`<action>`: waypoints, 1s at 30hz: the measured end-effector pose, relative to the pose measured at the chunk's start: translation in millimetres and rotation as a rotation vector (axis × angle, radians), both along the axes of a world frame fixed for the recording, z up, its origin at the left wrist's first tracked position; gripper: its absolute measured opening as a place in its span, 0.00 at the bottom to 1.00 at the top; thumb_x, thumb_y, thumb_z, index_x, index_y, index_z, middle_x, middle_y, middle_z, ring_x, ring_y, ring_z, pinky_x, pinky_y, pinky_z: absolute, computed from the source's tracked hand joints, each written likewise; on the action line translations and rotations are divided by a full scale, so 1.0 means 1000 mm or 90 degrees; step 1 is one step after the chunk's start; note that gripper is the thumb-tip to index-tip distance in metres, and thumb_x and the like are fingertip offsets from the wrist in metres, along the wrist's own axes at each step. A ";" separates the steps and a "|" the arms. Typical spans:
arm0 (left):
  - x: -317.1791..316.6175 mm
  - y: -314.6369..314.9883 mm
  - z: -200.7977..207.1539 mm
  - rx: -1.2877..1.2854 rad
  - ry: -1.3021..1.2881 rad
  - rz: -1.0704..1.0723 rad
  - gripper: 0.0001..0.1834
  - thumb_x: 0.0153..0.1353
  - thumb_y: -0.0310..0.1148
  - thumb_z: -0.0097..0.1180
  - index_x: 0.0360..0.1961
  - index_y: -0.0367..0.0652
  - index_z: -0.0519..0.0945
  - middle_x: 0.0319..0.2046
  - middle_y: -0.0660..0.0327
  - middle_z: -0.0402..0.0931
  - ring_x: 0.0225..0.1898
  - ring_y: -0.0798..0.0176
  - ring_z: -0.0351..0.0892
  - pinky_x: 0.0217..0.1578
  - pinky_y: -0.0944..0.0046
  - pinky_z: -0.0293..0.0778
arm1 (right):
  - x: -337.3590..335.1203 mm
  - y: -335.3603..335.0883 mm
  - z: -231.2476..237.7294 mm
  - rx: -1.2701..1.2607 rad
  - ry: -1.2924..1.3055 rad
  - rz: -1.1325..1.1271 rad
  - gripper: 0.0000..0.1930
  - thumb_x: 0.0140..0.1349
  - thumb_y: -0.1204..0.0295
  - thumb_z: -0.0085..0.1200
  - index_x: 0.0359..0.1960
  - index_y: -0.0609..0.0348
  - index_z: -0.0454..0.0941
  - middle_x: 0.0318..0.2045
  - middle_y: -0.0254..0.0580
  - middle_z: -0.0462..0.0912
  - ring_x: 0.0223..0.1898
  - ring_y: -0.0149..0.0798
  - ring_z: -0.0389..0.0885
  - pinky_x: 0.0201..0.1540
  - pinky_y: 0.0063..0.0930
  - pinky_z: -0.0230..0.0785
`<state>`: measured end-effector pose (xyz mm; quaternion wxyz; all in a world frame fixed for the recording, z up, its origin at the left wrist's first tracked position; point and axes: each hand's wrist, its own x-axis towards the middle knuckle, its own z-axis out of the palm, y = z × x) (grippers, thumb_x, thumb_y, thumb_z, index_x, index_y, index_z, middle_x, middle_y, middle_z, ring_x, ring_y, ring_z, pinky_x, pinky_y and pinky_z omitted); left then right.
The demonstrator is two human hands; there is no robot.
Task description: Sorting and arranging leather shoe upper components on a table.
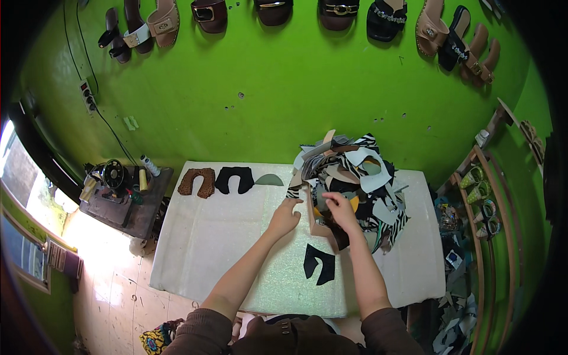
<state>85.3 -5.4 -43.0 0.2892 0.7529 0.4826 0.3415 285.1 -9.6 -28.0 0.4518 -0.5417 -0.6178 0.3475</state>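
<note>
1. Your left hand [286,218] reaches forward with its fingers held close together, their tips at a zebra-striped scrap [293,192] beside a brown, cardboard-looking box [319,229]; you cannot tell from here whether they pinch it.
2. Your right hand [342,212] hangs over the box, fingers half curled and thumb near the forefinger; whether anything sits between them cannot be told.
3. Ahead of and around your right hand rises the scrap heap [367,163]: thin, bendy offcuts in grey, black, tan and zebra print, some curled, one with a rounded cut-out.
4. Nearer your body, between your forearms, lies a flat black arched piece [327,271] with angular ends.
5. Beyond your left hand and to its left, you have a grey half-moon [271,179], then a black horseshoe shape [235,172], then a leopard-spotted one [198,173].
6. Under both hands spreads a whitish table covering [201,248], lightly creased, with a glittery sheen below your left hand.
7. Past your hands stands a bright green wall [266,94] hung with sandals [337,15]; far left of your left hand sits a dark sewing machine [112,174], and far right of your right, a wooden rack [500,260].
</note>
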 end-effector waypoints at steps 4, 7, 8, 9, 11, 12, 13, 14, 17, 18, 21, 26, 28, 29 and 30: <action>0.001 -0.001 0.013 -0.141 -0.188 -0.006 0.20 0.54 0.33 0.53 0.48 0.36 0.71 0.45 0.50 0.71 0.42 0.56 0.75 0.42 0.61 0.71 | 0.001 -0.006 0.018 -0.098 0.089 0.019 0.09 0.55 0.78 0.49 0.38 0.61 0.76 0.31 0.33 0.77 0.32 0.25 0.71 0.37 0.17 0.64; 0.001 -0.014 0.006 -0.250 -0.248 -0.076 0.20 0.56 0.36 0.55 0.48 0.37 0.71 0.44 0.59 0.72 0.39 0.67 0.73 0.40 0.68 0.70 | -0.011 -0.020 0.014 -0.054 -0.017 0.185 0.06 0.53 0.80 0.49 0.33 0.62 0.75 0.30 0.37 0.76 0.31 0.30 0.72 0.37 0.21 0.64; 0.003 -0.020 0.005 -0.317 -0.300 -0.132 0.20 0.56 0.37 0.55 0.47 0.37 0.71 0.42 0.60 0.73 0.38 0.69 0.73 0.39 0.69 0.70 | -0.013 -0.023 0.003 -0.058 -0.040 0.245 0.08 0.52 0.80 0.49 0.35 0.60 0.73 0.29 0.38 0.74 0.32 0.32 0.72 0.37 0.23 0.65; 0.004 -0.031 0.002 -0.365 -0.293 -0.136 0.17 0.57 0.35 0.55 0.44 0.36 0.72 0.38 0.60 0.73 0.35 0.71 0.73 0.36 0.72 0.71 | -0.014 -0.034 -0.009 -0.063 -0.040 0.227 0.10 0.51 0.80 0.50 0.37 0.60 0.71 0.29 0.37 0.74 0.32 0.32 0.71 0.38 0.23 0.65; -0.003 -0.046 -0.023 -0.398 -0.324 -0.077 0.14 0.57 0.33 0.55 0.42 0.36 0.72 0.36 0.60 0.73 0.34 0.71 0.73 0.35 0.72 0.72 | -0.031 -0.051 -0.021 -0.101 0.010 0.224 0.13 0.51 0.78 0.52 0.40 0.58 0.68 0.28 0.35 0.72 0.33 0.32 0.70 0.38 0.24 0.64; -0.006 -0.051 -0.036 -0.431 -0.354 -0.022 0.12 0.57 0.31 0.54 0.40 0.36 0.72 0.33 0.60 0.73 0.33 0.71 0.74 0.33 0.73 0.73 | -0.036 -0.060 -0.026 -0.094 0.003 0.180 0.12 0.52 0.77 0.52 0.39 0.59 0.69 0.29 0.36 0.72 0.35 0.31 0.70 0.38 0.24 0.64; -0.006 -0.055 -0.039 -0.479 -0.438 0.016 0.09 0.59 0.28 0.51 0.40 0.38 0.71 0.32 0.60 0.72 0.33 0.70 0.74 0.35 0.74 0.74 | -0.036 -0.064 -0.034 -0.024 -0.060 0.156 0.11 0.53 0.77 0.52 0.39 0.60 0.70 0.28 0.37 0.73 0.33 0.30 0.72 0.36 0.23 0.64; -0.006 -0.058 -0.041 -0.485 -0.437 0.014 0.09 0.59 0.28 0.51 0.40 0.38 0.71 0.32 0.60 0.72 0.33 0.70 0.74 0.35 0.74 0.74 | -0.037 -0.065 -0.041 0.046 -0.123 0.131 0.10 0.54 0.76 0.52 0.38 0.61 0.70 0.27 0.38 0.75 0.31 0.29 0.74 0.34 0.22 0.65; -0.012 -0.061 -0.037 -0.549 -0.543 0.071 0.11 0.61 0.28 0.48 0.44 0.37 0.68 0.35 0.58 0.73 0.35 0.69 0.75 0.40 0.73 0.75 | -0.038 -0.077 -0.040 -0.184 0.011 0.113 0.09 0.55 0.75 0.52 0.37 0.63 0.72 0.25 0.39 0.78 0.25 0.29 0.76 0.29 0.22 0.66; -0.014 -0.061 -0.034 -0.552 -0.543 0.073 0.11 0.61 0.28 0.48 0.44 0.37 0.68 0.35 0.58 0.73 0.35 0.69 0.75 0.40 0.73 0.75 | -0.038 -0.078 -0.039 -0.188 0.012 0.113 0.09 0.55 0.75 0.52 0.37 0.63 0.72 0.25 0.39 0.78 0.25 0.29 0.76 0.29 0.22 0.66; -0.016 -0.060 -0.028 -0.574 -0.524 0.017 0.13 0.63 0.31 0.46 0.47 0.36 0.67 0.39 0.56 0.73 0.39 0.67 0.75 0.41 0.73 0.74 | -0.034 -0.076 -0.035 -0.096 0.005 0.048 0.08 0.56 0.73 0.51 0.34 0.65 0.73 0.24 0.40 0.79 0.22 0.29 0.76 0.26 0.22 0.67; -0.019 -0.057 -0.037 -0.562 -0.569 0.057 0.15 0.64 0.31 0.43 0.49 0.34 0.66 0.41 0.54 0.73 0.40 0.66 0.76 0.42 0.73 0.73 | -0.021 -0.068 -0.027 0.093 -0.193 -0.059 0.06 0.52 0.74 0.54 0.31 0.62 0.76 0.24 0.38 0.77 0.26 0.33 0.74 0.29 0.27 0.66; -0.023 -0.053 -0.040 -0.551 -0.571 0.063 0.15 0.64 0.31 0.42 0.49 0.34 0.66 0.41 0.54 0.73 0.40 0.66 0.76 0.43 0.73 0.73 | -0.015 -0.061 -0.017 0.207 -0.332 -0.111 0.06 0.50 0.73 0.55 0.30 0.60 0.77 0.26 0.38 0.76 0.30 0.37 0.74 0.33 0.30 0.66; -0.024 -0.052 -0.040 -0.538 -0.573 0.073 0.15 0.64 0.31 0.42 0.49 0.34 0.66 0.41 0.54 0.73 0.40 0.65 0.76 0.43 0.72 0.73 | -0.015 -0.059 -0.006 0.229 -0.435 -0.121 0.07 0.47 0.72 0.57 0.28 0.59 0.78 0.29 0.38 0.75 0.35 0.40 0.72 0.36 0.33 0.64; -0.025 -0.053 -0.041 -0.538 -0.572 0.075 0.15 0.64 0.31 0.42 0.49 0.34 0.66 0.41 0.54 0.73 0.40 0.65 0.76 0.43 0.72 0.73 | -0.015 -0.058 0.000 0.251 -0.537 -0.131 0.07 0.44 0.71 0.58 0.27 0.57 0.80 0.32 0.38 0.73 0.39 0.42 0.69 0.40 0.35 0.62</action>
